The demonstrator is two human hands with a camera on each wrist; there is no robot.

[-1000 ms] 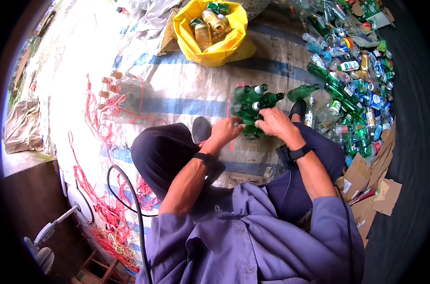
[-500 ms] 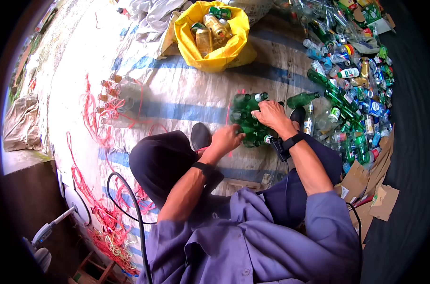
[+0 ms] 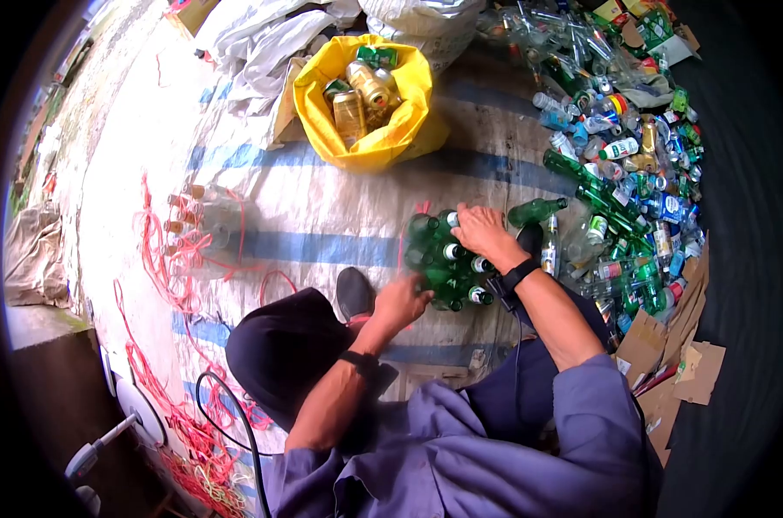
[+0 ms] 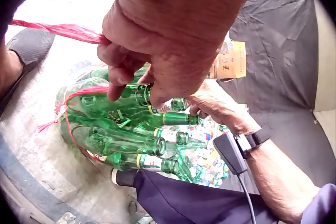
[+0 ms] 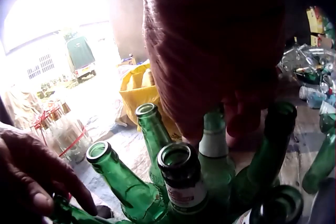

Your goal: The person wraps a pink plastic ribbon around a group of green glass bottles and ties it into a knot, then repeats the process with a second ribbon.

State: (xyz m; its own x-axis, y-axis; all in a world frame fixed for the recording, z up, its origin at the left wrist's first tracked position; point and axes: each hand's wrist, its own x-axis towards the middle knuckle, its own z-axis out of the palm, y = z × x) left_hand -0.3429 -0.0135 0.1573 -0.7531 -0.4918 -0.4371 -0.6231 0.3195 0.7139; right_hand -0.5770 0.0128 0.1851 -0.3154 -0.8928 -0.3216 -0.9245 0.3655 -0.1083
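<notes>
Covering the ground through the middle of the frame with pale striped sheeting (image 3: 322, 203), and darkening into black cloth (image 3: 736, 345) at far right. Near centre, pinching pink string (image 4: 79, 31) in curled fingers of the left hand (image 3: 400, 302), beside the green bottles (image 3: 439, 278), probably for holding it taut. Closing the right hand (image 3: 484, 233) narrowly round the neck of one green bottle (image 5: 213, 145), seemingly for steadying it among the others. Standing them close together inside a pink loop (image 4: 62, 109), likely for mutual bracing.

Farther out, lying singly just right of the bundle: a loose bottle (image 3: 536, 212). Grouping clear bottles (image 3: 210, 226) at left; containing cans (image 3: 349, 116) in a yellow bag (image 3: 408, 129) at upper centre, presumably against rolling; spreading a mixed heap (image 3: 620, 198) at upper right.

Counting two hands, at least seven bundled green bottles, one loose bottle, one bag and at least four cans; not making out exact totals for the clear bottles or heap.
</notes>
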